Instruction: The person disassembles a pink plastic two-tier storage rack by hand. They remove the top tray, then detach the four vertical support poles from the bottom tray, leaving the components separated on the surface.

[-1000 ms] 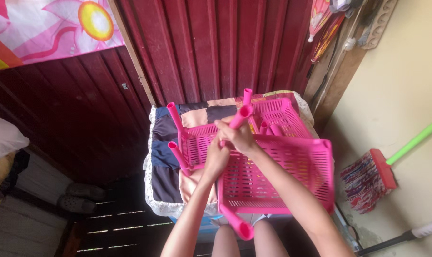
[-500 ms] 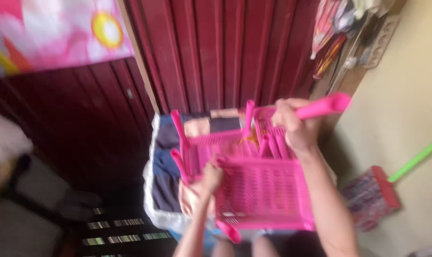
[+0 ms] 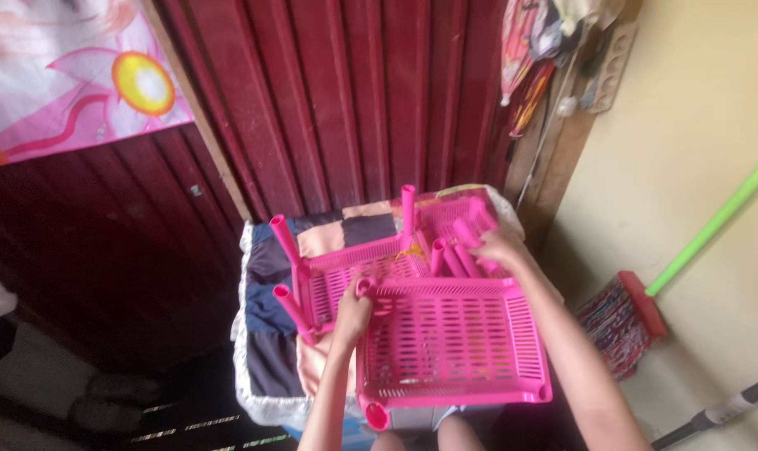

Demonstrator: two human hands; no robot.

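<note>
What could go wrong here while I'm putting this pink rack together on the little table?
The near pink tray overhangs the patchwork-covered table, steadied mainly by your left hand; it could tip off the edge. The loose pink tubes under your right hand might roll off the far tray. Its upright posts lean and may pop out if bumped.
</note>
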